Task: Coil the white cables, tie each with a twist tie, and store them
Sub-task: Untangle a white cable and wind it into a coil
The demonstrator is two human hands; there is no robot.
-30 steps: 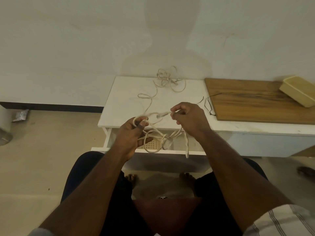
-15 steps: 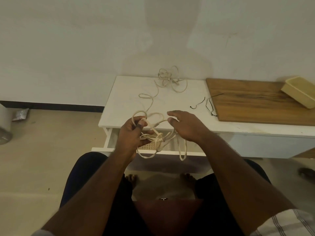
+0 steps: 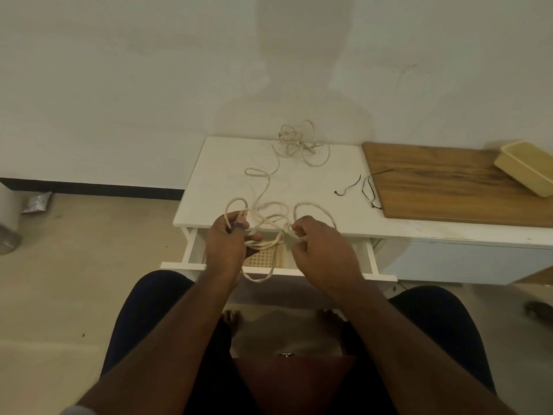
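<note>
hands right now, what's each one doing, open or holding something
Left hand: closed, gripping loops of the white cable.
Right hand: fingers curled, pinching the same cable near its fingertips.

A low white table [image 3: 209, 187] stands against the wall. On its top lies a white cable [image 3: 294, 145], tangled at the back and trailing toward the front edge. Two black twist ties [image 3: 348, 187] lie beside a wooden board [image 3: 449, 187], which carries a yellowish tray [image 3: 526, 170].
</note>
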